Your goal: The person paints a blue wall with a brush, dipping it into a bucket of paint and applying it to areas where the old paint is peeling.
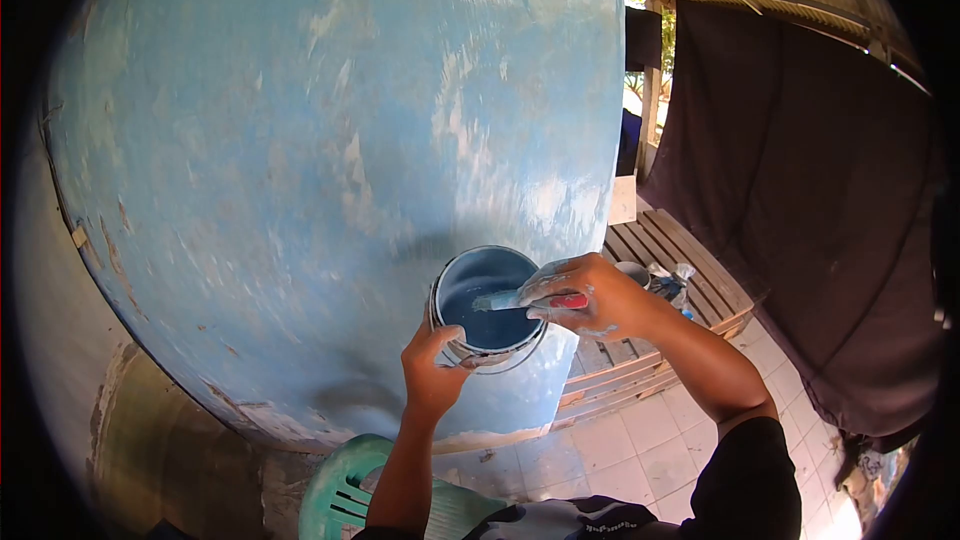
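My left hand [436,365] is closed on the side of a paint can [512,262], thumb over the near rim and fingers hidden behind it. Blue paint covers the can's inner wall and pools at the bottom. In my paint-smeared right hand [575,292] is a paintbrush [500,301] with a red handle, gripped from the right side of the can. Its blue-coated bristles lie over the can's opening, pointing left. A thin wire handle hangs below the can. Directly behind stands a wall [300,140] with patchy light-blue paint and pale scraped streaks.
A green plastic chair [345,480] stands below my left arm. To the right is a wooden slatted bench [690,250] with a plastic bag [675,280] and other items on it. A dark cloth [790,190] hangs at far right over the tiled floor [620,440].
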{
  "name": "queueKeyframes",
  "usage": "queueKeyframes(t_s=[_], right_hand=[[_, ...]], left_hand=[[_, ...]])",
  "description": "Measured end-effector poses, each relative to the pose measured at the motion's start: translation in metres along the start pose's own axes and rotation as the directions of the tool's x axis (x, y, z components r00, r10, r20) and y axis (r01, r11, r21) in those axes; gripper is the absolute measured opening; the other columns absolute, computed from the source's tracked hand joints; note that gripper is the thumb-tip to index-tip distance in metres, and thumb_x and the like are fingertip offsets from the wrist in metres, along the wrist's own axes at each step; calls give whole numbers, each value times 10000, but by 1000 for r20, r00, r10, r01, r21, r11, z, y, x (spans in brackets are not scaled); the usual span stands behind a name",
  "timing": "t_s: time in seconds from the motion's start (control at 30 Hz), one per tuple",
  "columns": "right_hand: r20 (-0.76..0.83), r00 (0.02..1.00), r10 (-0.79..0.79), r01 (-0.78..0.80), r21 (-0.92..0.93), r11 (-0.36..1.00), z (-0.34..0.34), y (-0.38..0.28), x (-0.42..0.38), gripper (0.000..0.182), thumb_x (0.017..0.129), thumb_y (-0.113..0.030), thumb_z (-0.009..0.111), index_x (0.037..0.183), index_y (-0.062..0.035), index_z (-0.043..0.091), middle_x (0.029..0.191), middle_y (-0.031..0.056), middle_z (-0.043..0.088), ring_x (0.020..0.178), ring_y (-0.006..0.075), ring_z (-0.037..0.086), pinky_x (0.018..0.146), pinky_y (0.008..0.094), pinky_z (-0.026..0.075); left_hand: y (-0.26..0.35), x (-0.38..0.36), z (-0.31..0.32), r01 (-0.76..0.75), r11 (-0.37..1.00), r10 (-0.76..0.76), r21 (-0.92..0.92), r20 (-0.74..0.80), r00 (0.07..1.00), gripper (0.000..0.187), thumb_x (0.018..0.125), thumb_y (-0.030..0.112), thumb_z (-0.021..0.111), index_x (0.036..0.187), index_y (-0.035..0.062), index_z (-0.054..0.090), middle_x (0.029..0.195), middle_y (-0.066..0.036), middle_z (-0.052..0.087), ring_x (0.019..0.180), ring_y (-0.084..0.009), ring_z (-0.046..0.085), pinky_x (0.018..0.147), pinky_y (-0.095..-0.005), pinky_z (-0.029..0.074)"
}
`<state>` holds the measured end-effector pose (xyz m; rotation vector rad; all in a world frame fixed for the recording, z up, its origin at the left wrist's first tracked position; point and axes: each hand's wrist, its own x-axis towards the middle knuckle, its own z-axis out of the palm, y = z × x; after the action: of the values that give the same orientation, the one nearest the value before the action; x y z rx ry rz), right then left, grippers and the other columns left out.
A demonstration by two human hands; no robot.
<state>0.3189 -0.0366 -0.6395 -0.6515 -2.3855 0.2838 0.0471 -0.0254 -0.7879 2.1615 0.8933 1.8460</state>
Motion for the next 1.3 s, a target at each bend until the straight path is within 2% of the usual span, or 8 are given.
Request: queueKeyframes(t_s=[0.07, 0.3, 0.33, 0.57, 0.73, 0.83, 1.1, 1.3], right_hand=[[-61, 997, -40, 41, 22, 999, -11, 7, 11, 255, 831, -74, 826, 1067, -1, 764, 1049, 195, 761, 920, 352, 747, 847, 378, 591], [-478, 877, -41, 30, -32, 999, -67, 23, 94, 186, 923, -82, 781, 1071, 31, 769, 1038, 176, 780, 902, 203, 740, 816, 341, 578], [-515, 843, -155, 53, -207, 977, -74, 31, 107, 234, 910, -99, 780, 1123, -1, 768, 1069, 230, 764, 928, 324, 753, 840, 376, 588], [-300, 825, -479, 97, -760, 642, -35, 106, 138, 387, 851, -68, 753, 1230, -2, 708, 1135, 223, 740, 991, 385, 712, 898, 422, 588], [81, 982, -171, 188, -522, 832, 19, 97, 106, 349, 793, -81, 743, 1130, 8, 730, 967, 204, 747, 890, 366, 710, 828, 430, 594], [121, 955, -270, 288, -592, 753, -9, 94, 127, 269, 819, -58, 734, 1077, 15, 747, 920, 219, 744, 837, 379, 706, 811, 434, 594], [-280, 882, -378, -47, -852, 521, -112, 63, 183, 423, 798, -48, 754, 1217, -24, 704, 1246, 181, 713, 1073, 362, 700, 908, 421, 588], [73, 942, -327, 260, -776, 575, -29, 105, 122, 412, 801, -130, 762, 1187, 7, 723, 1117, 198, 739, 1021, 349, 727, 840, 443, 611]], left_hand=[[-10, 6, -3, 104, 994, -104, -12, 24, 994, 505, 609, -113, 841, 1063, 16, 661, 1200, -145, 703, 1090, -232, 690, 962, -366, 537], [-2, 35, -13, 294, 952, -299, -85, -41, 954, 489, 656, -169, 755, 1110, -8, 674, 1130, -103, 693, 1118, -204, 666, 1031, -377, 521], [2, 40, -15, 291, 953, -294, -79, -26, 955, 496, 656, -183, 729, 1120, -17, 674, 1128, -106, 693, 1129, -211, 664, 1047, -379, 514], [-4, 40, -18, 358, 932, -362, -61, -56, 931, 512, 646, -217, 682, 1123, -33, 673, 1130, -105, 694, 1145, -220, 664, 1073, -375, 498], [-10, 23, -21, 388, 920, -392, -61, -62, 918, 502, 646, -221, 683, 1108, -26, 676, 1119, -99, 695, 1134, -216, 667, 1064, -365, 499], [-8, 22, -24, 387, 921, -389, -39, -36, 921, 495, 647, -221, 685, 1101, -25, 676, 1110, -97, 696, 1124, -213, 670, 1055, -360, 502], [-9, 17, -24, 384, 922, -386, -38, -39, 922, 486, 642, -221, 696, 1088, -28, 678, 1092, -98, 695, 1108, -209, 673, 1038, -365, 514], [-8, 15, -26, 403, 914, -405, -45, -49, 913, 489, 636, -219, 698, 1081, -17, 680, 1098, -95, 694, 1114, -221, 676, 1046, -381, 520]])
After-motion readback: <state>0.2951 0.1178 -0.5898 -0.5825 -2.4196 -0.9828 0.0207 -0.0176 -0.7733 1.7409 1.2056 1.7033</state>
